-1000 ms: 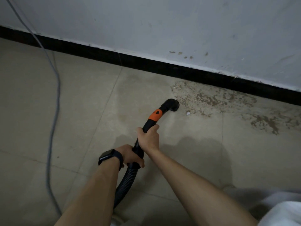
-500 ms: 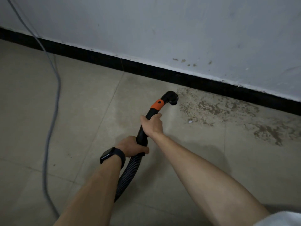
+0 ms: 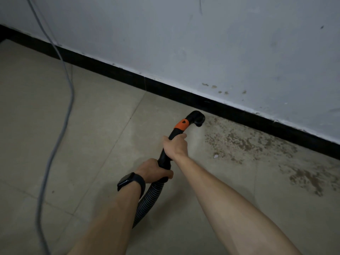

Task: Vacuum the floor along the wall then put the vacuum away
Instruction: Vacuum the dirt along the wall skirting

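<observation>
- The vacuum wand [image 3: 163, 158] slants over the floor [image 3: 95, 129], its black nozzle [image 3: 197, 119] down on the tiles just beside the black skirting [image 3: 165, 85], at the left edge of a brown dirt patch [image 3: 239, 142].
- The right hand [image 3: 175, 144] has its fingers wrapped round the wand just below the orange collar [image 3: 181, 124].
- The left hand [image 3: 153, 169], a watch [image 3: 128, 181] on its wrist, clasps the near end where the ribbed hose [image 3: 147, 199] joins.
- The wand looks like stiff, light plastic and should steer well from these two grips.
- The hose looks soft and springy and is likely to drag and tug back.
- A grey cable [image 3: 60, 107] trails at the left, well apart.
- No brand or writing can be read. The collar bears a small dark mark, too small to tell.
</observation>
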Demonstrator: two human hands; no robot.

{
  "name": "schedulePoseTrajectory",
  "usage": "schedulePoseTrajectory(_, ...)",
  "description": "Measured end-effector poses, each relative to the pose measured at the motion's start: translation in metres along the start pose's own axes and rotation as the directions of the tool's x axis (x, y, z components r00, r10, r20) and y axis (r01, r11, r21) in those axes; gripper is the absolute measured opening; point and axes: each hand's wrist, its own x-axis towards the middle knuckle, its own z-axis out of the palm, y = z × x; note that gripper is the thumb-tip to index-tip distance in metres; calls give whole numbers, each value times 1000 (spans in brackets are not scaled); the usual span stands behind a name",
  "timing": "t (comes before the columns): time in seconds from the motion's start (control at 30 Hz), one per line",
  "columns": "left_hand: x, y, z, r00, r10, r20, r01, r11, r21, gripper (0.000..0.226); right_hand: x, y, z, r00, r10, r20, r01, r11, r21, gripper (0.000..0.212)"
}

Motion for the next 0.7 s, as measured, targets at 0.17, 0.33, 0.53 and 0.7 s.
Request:
schedulePoseTrajectory(0.17, 5, 17, 10, 999, 21, -35, -22, 1000, -12, 31, 11, 0, -18, 1000, -15, -16, 15, 999, -30, 75)
schedulePoseTrajectory(0.33, 14, 29, 17, 999, 32, -30, -32, 999, 0, 37, 19, 2, -32, 999, -19, -39, 17, 999, -42, 78)
schedulePoseTrajectory(0.53, 23, 30, 23, 1000, 21, -13, -20, 999, 43, 40, 23, 12, -35, 1000, -4, -10, 4, 1000, -17, 71)
schedulePoseTrajectory(0.7, 19, 38, 32, 1000, 23, -3, -23, 984, 174, 46, 19, 23, -43, 1000, 11, -17, -11, 1000, 18, 72)
